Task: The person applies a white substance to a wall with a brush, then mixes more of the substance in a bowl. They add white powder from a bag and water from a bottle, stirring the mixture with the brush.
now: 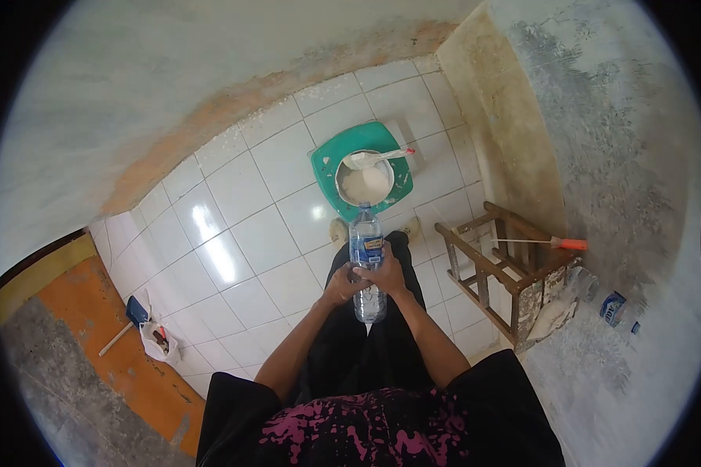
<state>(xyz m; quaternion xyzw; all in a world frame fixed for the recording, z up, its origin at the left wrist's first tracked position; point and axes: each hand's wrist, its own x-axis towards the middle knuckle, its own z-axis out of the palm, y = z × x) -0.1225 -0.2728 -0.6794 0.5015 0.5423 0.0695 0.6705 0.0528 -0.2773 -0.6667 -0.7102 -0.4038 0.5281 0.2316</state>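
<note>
Both hands are around a clear plastic bottle point(368, 305) with a blue label, upright in front of my legs. My left hand point(340, 286) wraps its lower left side, and my right hand point(388, 274) grips its right side near the label. The bottle's neck, with a blue cap, points toward a green stool point(325, 170) on the floor. On the stool stands a round container point(343, 194) holding whitish material. A spatula point(385, 156) with a whitish blade and a red-tipped handle lies across its rim.
To the right, a wooden stool point(483, 265) lies near the wall with a red-handled tool point(568, 244) on it. Another bottle point(612, 309) is beyond. At left are a white bag point(157, 346) and a blue dustpan point(137, 311). White tiles point(265, 237) cover the floor.
</note>
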